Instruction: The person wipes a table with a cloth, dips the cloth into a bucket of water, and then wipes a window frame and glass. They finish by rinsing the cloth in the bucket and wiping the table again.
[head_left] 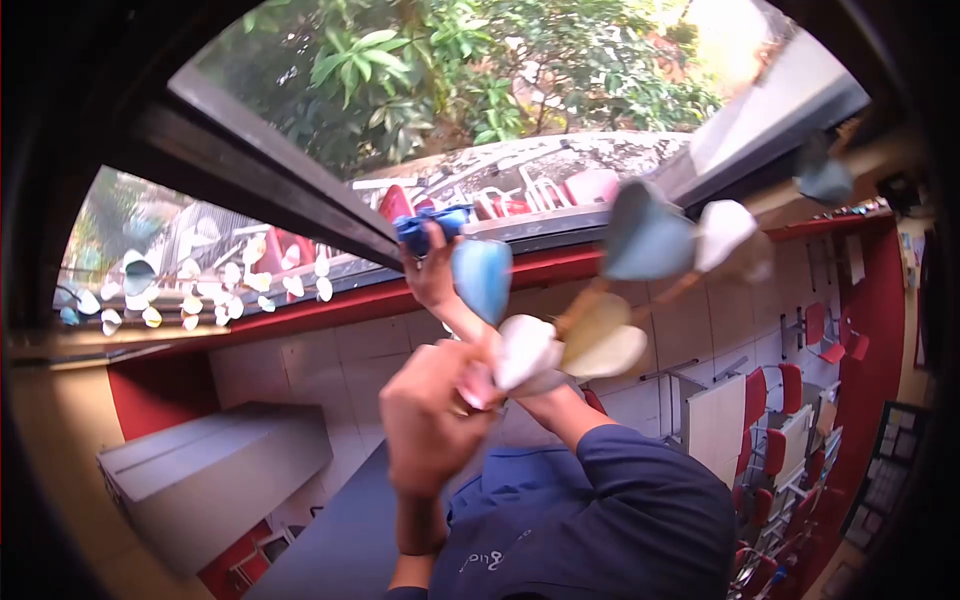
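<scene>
While blurred by motion, left hand (430, 425) fisted round heart garland (600, 300), right hand (432, 270) pressing blue cloth (432, 228) on window (480, 110), fingers hidden.

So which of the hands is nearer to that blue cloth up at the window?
Right. The right hand grips the blue cloth at the window frame. The left hand is lower, apart from it, closed around the heart stick.

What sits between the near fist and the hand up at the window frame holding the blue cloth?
In the head view, a blue paper heart and a white heart lie between the left hand and right hand gripping the blue cloth.
</scene>
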